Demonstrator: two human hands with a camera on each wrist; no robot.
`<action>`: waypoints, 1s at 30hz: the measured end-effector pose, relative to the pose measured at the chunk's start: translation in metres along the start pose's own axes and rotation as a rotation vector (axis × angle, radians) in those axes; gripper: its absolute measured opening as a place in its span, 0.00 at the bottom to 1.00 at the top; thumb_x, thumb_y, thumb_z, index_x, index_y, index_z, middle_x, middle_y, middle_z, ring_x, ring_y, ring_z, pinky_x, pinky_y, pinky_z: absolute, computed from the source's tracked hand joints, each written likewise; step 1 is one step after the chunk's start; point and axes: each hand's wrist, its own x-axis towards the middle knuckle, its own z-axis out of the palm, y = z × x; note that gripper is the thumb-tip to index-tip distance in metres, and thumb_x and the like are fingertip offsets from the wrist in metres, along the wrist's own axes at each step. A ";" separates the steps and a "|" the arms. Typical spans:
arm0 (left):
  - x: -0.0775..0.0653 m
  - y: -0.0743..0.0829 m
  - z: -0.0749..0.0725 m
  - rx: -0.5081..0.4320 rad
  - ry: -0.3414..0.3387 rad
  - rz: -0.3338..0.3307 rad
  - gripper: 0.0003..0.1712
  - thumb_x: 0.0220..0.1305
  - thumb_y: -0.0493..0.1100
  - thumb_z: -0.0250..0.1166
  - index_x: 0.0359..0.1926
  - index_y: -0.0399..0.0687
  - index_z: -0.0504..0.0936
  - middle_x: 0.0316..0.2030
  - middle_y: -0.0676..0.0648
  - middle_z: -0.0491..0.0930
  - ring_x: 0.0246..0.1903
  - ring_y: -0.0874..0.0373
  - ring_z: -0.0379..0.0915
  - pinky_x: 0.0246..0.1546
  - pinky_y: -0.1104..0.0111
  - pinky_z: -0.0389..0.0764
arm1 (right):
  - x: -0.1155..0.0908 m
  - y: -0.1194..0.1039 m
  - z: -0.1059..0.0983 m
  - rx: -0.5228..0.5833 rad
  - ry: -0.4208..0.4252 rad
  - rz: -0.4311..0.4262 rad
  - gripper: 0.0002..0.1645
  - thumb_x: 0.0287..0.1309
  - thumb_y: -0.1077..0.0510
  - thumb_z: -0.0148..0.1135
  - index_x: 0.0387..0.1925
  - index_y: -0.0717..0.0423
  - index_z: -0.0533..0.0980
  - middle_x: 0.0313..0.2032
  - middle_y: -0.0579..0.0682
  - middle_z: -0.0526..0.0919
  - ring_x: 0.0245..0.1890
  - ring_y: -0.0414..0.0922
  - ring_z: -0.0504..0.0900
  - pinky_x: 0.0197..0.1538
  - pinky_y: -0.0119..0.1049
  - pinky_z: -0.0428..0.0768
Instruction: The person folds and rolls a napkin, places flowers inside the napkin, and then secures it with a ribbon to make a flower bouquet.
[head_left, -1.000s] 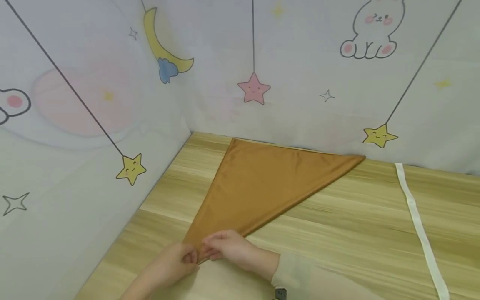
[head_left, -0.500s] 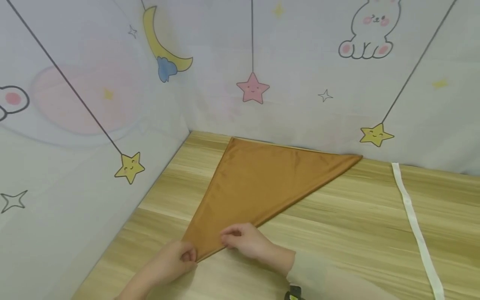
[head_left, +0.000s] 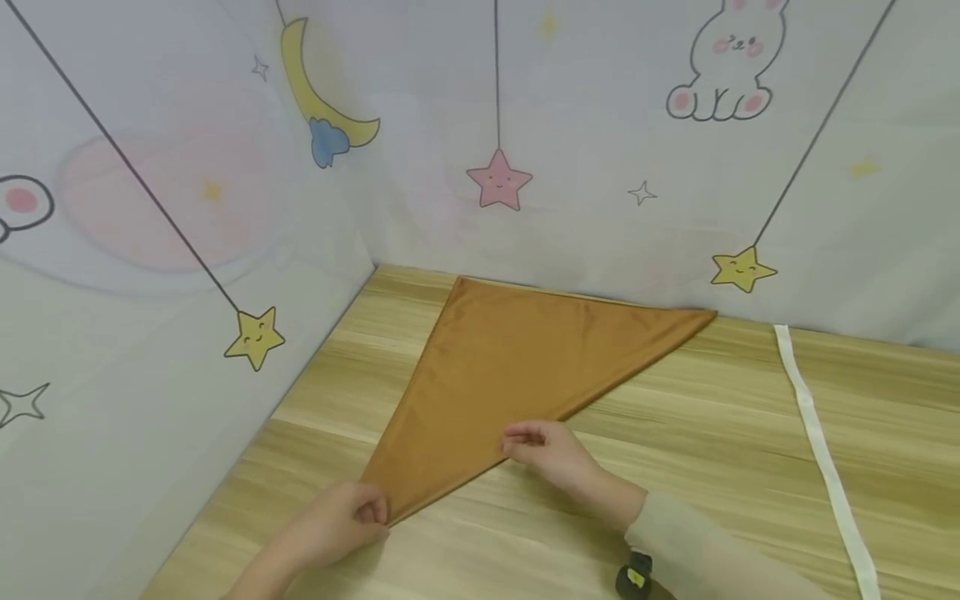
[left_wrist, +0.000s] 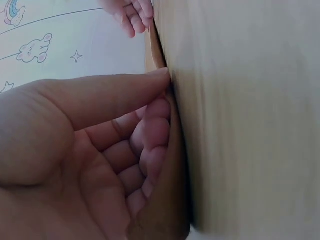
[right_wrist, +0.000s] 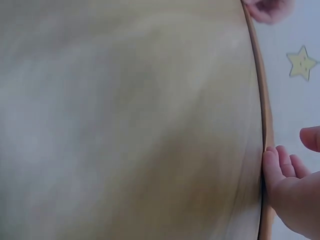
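Note:
A brown cloth (head_left: pixel 495 375), folded into a triangle, lies flat on the wooden table, its long side running from the near corner to the far right. At the near corner my left hand (head_left: pixel 337 525) holds the cloth, thumb tip against the edge beside curled fingers; the left wrist view shows this thumb (left_wrist: pixel 115 95) close up. Partway along the long side is my right hand (head_left: pixel 551 454), its fingertips touching the edge. In the right wrist view those fingers (right_wrist: pixel 280 167) rest along the cloth's rim (right_wrist: pixel 262 95), with another digit standing apart.
A white strip (head_left: pixel 821 450) runs across the wood-grain table (head_left: pixel 675 467) on the right. Pale walls printed with stars, a moon and a rabbit (head_left: pixel 731 75) border the left and back. A dark wrist device (head_left: pixel 636 575) shows beneath the right sleeve.
My right hand has slid up and right along the cloth's long edge, away from the left hand. The left hand stays at the near corner. The head view has shifted slightly.

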 end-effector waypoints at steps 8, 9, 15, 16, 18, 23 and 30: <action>-0.002 -0.007 -0.005 -0.064 -0.035 0.019 0.08 0.49 0.44 0.66 0.27 0.49 0.75 0.23 0.55 0.71 0.23 0.66 0.64 0.24 0.73 0.68 | 0.004 0.011 -0.038 -0.006 0.126 0.041 0.21 0.56 0.60 0.58 0.51 0.66 0.71 0.45 0.56 0.78 0.45 0.46 0.77 0.45 0.36 0.75; -0.002 -0.008 -0.005 -0.073 -0.039 0.023 0.08 0.49 0.44 0.67 0.27 0.49 0.75 0.23 0.54 0.71 0.24 0.66 0.64 0.24 0.73 0.67 | 0.004 0.012 -0.043 -0.011 0.141 0.042 0.22 0.56 0.60 0.58 0.51 0.66 0.71 0.45 0.57 0.78 0.45 0.46 0.77 0.45 0.35 0.75; -0.002 -0.009 -0.007 -0.109 -0.063 0.032 0.08 0.49 0.44 0.67 0.28 0.48 0.76 0.23 0.54 0.72 0.23 0.67 0.65 0.24 0.73 0.68 | 0.006 0.017 -0.073 -0.017 0.199 0.057 0.24 0.58 0.59 0.55 0.54 0.67 0.68 0.49 0.60 0.76 0.48 0.47 0.76 0.46 0.33 0.75; -0.002 -0.009 -0.008 -0.110 -0.066 0.030 0.09 0.49 0.44 0.67 0.28 0.47 0.76 0.23 0.54 0.72 0.23 0.67 0.65 0.24 0.73 0.69 | 0.006 0.018 -0.078 -0.007 0.202 0.065 0.25 0.58 0.59 0.55 0.55 0.67 0.67 0.50 0.61 0.76 0.49 0.48 0.76 0.47 0.33 0.75; -0.002 -0.008 -0.008 -0.113 -0.069 0.026 0.09 0.49 0.44 0.67 0.28 0.47 0.76 0.23 0.53 0.72 0.23 0.66 0.66 0.24 0.72 0.69 | 0.007 0.020 -0.088 0.018 0.204 0.081 0.25 0.59 0.59 0.53 0.57 0.68 0.65 0.52 0.61 0.74 0.51 0.49 0.74 0.48 0.32 0.75; -0.002 -0.007 -0.008 -0.112 -0.073 0.019 0.09 0.49 0.44 0.67 0.29 0.47 0.76 0.23 0.53 0.72 0.24 0.66 0.66 0.24 0.72 0.69 | 0.007 0.023 -0.107 0.116 0.207 0.116 0.28 0.62 0.59 0.50 0.61 0.68 0.59 0.58 0.63 0.67 0.56 0.51 0.70 0.52 0.32 0.73; -0.002 -0.004 -0.008 -0.111 -0.081 0.002 0.10 0.49 0.45 0.67 0.29 0.47 0.76 0.24 0.53 0.72 0.24 0.66 0.66 0.24 0.72 0.69 | 0.007 0.011 -0.093 0.224 0.209 0.115 0.29 0.61 0.60 0.50 0.60 0.72 0.58 0.58 0.66 0.65 0.56 0.51 0.70 0.55 0.35 0.71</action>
